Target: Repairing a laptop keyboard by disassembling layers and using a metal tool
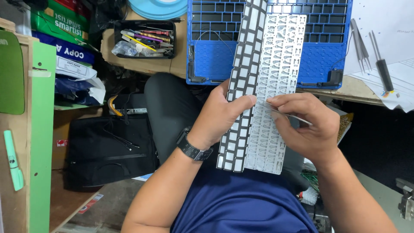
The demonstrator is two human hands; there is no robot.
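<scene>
Left hand (pixel 222 116): wrapped round the left edge of the keyboard frame (pixel 238 112), thumb pressed flat across its front, fingers closed on it from behind.
Right hand (pixel 308 125): fingers pinched shut on thin metal tweezers (pixel 288 114), tip touching the perforated metal plate (pixel 275 95) just beside the left thumb.
Keyboard frame: dark grid of square openings, held upright over the lap, top end overlapping the blue laptop shell (pixel 319 43).
Perforated metal plate: silvery, lying against the frame's right side, running the same length.
Blue laptop shell: open-side up on the tabletop (pixel 142 64), well beyond the hands.
Wristwatch (pixel 192 148): dark, on the left wrist.
Black tray (pixel 144 39): on the tabletop to the left, full of small tools.
Spare tweezers and screwdriver (pixel 381 64): on white paper at far right.
Black bag (pixel 108 151): on the floor, lower left.
</scene>
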